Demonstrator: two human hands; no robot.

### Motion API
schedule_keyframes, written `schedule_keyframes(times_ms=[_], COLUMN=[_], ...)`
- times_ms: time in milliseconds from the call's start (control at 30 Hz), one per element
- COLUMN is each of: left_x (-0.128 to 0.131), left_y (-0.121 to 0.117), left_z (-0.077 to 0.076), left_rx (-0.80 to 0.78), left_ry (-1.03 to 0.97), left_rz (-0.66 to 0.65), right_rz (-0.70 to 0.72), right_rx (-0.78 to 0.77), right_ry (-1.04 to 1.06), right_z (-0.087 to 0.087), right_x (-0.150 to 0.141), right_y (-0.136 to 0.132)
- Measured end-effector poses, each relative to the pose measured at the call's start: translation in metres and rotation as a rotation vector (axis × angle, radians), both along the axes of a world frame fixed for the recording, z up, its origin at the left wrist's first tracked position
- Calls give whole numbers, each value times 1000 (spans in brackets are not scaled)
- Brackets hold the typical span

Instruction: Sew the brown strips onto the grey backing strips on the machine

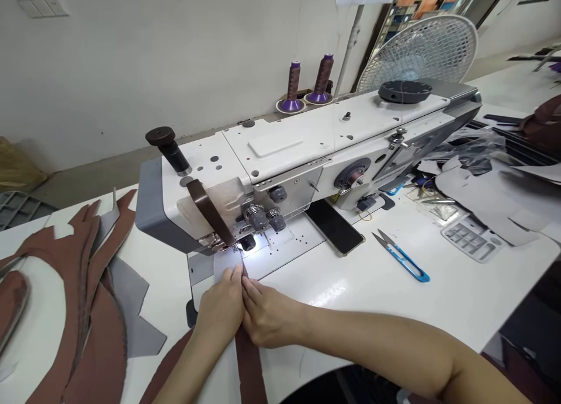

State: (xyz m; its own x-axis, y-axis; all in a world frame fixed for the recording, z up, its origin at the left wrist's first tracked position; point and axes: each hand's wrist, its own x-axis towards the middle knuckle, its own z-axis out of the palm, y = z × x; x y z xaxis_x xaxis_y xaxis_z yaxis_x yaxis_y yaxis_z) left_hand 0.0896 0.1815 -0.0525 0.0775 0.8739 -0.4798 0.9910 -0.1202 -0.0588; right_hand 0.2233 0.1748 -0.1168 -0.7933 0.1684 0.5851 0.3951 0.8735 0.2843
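Note:
A white sewing machine (280, 152) stands before me, its lamp lighting the needle area. Just in front of the needle, my left hand (222, 303) grips the edge of a fabric piece whose pale grey side (225, 265) faces up. My right hand (272, 317) meets it fingertip to fingertip, pinching a brown strip (249, 363) along that edge. From under the hands the strip trails down to the bottom of the view. The fingers hide exactly how the two layers meet.
Brown and grey cut pieces (100, 328) lie piled at left. Right of the machine head are a black phone (335, 227), blue-handled thread snips (401, 255) and a clear plastic template (471, 238). Thread cones (322, 76) and a white fan (421, 53) stand behind.

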Motion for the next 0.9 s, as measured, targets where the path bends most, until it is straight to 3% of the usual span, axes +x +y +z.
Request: schedule_keyframes(times_ms=[900], left_x=[-3], left_y=[5], left_z=[-1], left_rx=[22], left_ry=[-4], left_rz=[-37], right_rz=[-5], right_rx=[5], right_ry=[-11], right_z=[-3], right_x=[-3], right_y=[6])
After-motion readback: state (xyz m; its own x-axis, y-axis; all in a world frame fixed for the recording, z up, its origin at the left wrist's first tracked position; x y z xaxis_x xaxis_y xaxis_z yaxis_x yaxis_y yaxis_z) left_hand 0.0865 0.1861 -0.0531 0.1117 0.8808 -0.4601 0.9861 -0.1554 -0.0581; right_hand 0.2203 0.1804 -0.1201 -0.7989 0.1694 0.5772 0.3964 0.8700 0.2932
